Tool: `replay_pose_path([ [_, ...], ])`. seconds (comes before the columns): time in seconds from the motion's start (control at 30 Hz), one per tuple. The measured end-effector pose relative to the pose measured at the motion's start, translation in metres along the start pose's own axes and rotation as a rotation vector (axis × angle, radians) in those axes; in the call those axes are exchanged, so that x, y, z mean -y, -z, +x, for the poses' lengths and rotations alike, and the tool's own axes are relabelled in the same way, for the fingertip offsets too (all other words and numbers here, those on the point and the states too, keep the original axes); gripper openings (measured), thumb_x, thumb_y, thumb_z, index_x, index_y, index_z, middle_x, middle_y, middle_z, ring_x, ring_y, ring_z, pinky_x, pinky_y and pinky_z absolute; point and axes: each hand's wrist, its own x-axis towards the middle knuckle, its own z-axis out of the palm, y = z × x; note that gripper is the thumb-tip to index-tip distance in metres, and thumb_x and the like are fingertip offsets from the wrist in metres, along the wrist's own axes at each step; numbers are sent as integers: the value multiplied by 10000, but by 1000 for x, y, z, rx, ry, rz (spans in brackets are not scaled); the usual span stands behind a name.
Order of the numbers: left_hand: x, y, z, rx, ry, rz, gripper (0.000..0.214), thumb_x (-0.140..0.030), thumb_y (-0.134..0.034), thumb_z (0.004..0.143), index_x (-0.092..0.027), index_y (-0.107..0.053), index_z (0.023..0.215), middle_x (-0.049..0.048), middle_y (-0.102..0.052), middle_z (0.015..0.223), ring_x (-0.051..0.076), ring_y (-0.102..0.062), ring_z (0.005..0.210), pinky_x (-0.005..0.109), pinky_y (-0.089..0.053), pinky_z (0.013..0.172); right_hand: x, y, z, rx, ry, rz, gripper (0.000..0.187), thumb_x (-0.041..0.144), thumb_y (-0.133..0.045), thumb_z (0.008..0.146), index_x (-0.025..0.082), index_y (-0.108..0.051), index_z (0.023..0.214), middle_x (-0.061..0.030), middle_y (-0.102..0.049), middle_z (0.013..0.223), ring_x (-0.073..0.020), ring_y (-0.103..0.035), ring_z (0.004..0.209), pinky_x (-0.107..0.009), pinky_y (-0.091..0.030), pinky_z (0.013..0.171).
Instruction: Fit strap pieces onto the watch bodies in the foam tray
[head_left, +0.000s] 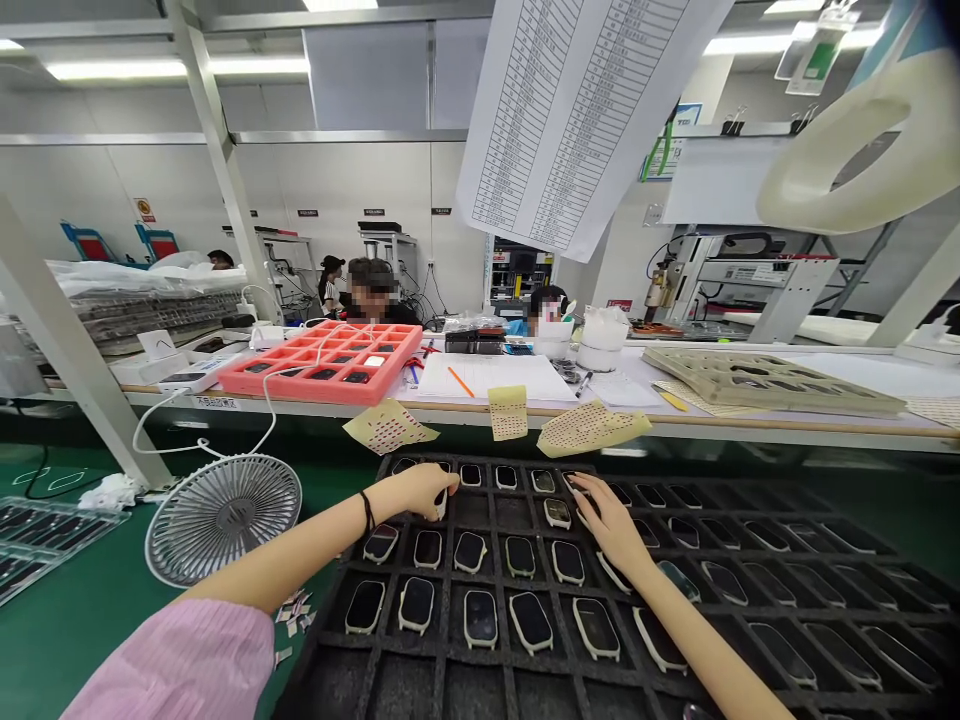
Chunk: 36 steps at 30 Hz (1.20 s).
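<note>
Watches (480, 617) look dark-faced, pale-rimmed and rectangular, with softly rounded corners.

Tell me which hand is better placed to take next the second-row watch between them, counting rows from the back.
Probably the right hand: its fingers are close by that watch. The left hand is farther off, across two compartments, and seems to hold another watch.
</note>
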Motion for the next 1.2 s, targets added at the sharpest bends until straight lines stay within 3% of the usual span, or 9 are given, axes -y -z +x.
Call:
replay_pose_path([
  [0.17,21,18,-15,-61,-2,-59,475,-284,-771,618,-223,-590,1053,1,-648,857,195,-606,801,218,-397,629,0,0,0,13,-19,7,345,425,-391,908,207,-589,1087,-121,-607,1162,-265,-548,1129,-488,-398,1018],
  [0.3,37,29,-27,-57,49,-44,458,-242,-765,620,-221,-590,1044,-1,-643,831,197,-604,792,226,-395,633,-2,-1,-1,26,-22,15,345,433,-392,906,215,-579,1098,-115,-606,1165,-264,-547,1130,-485,-393,1021],
  [0.47,50,15,-35,63,133,-4,461,-122,-765,526,-202,-623,957,17,-646,811,217,-602,782,239,-411,610,-5,-3,-1,32,-33,9,352,447,-397,899,219,-576,1097,-116,-609,1154,-270,-553,1124,-480,-410,1006],
  [0.6,57,2,-39,137,162,0,477,-141,-739,548,-215,-611,1001,23,-649,839,214,-608,779,239,-424,588,-6,-3,-1,55,-34,1,346,444,-400,899,228,-573,1106,-113,-601,1163,-269,-551,1126,-474,-423,994],
  [0.77,58,2,-40,180,197,21,562,-168,-768,533,-214,-585,1063,49,-656,920,238,-619,802,255,-445,594,-7,-4,-2,60,-26,-15,338,442,-395,902,239,-564,1113,-109,-594,1161,-266,-555,1117,-471,-436,980],
  [1.03,57,-4,-47,80,208,40,594,-197,-798,512,-216,-585,1066,50,-670,876,270,-633,837,298,-466,697,-5,-4,-2,26,80,-112,314,398,-388,904,240,-576,1099,-102,-617,1120,-272,-580,1069,-488,-446,952],
  [1.2,62,-12,-67,-78,181,-12,523,-254,-753,588,-229,-581,1082,58,-681,911,267,-637,859,290,-453,720,26,5,12,-71,194,-135,288,386,-424,874,248,-612,1044,-105,-651,1057,-301,-603,1006,-515,-460,899],
])
